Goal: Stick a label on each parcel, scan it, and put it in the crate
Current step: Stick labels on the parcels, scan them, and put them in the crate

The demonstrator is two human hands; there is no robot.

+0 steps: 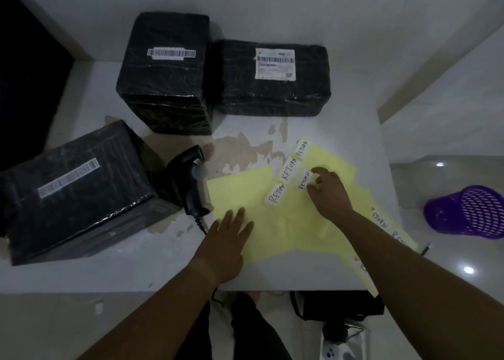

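Left hand (231,231): flat, fingers straight, pressing the near part of the yellow sheet (272,223) onto the table (136,264). It held nothing.

Right hand (328,194): further out over the sheet, with thumb and forefinger curled against the right edge of a label (303,180) marked RETURN. Contact was visible, but whether the edge was pinched or lifted could not be told. The hands were apart, the right one ahead of and right of the left.

Key relation: the label lay just left of the right fingertips. Its long axis ran away from the person, leaning slightly right, so the fingers met one long side. The right hand was plainly the nearer. Judgement: a peel would run leftward across the short axis, with the left hand pinning the sheet.

Other labels (289,168) lay on the sheet just left of and beyond it.

Scanner (191,181): on the table just left of the sheet, nearer the left hand.

Left parcel (76,193): beside the scanner. Tall parcel (163,70) and flat parcel (274,78): side by side at the far edge, well beyond the label. Each carried a barcode sticker. No RETURN label was seen on any of them, and no crate could be identified.
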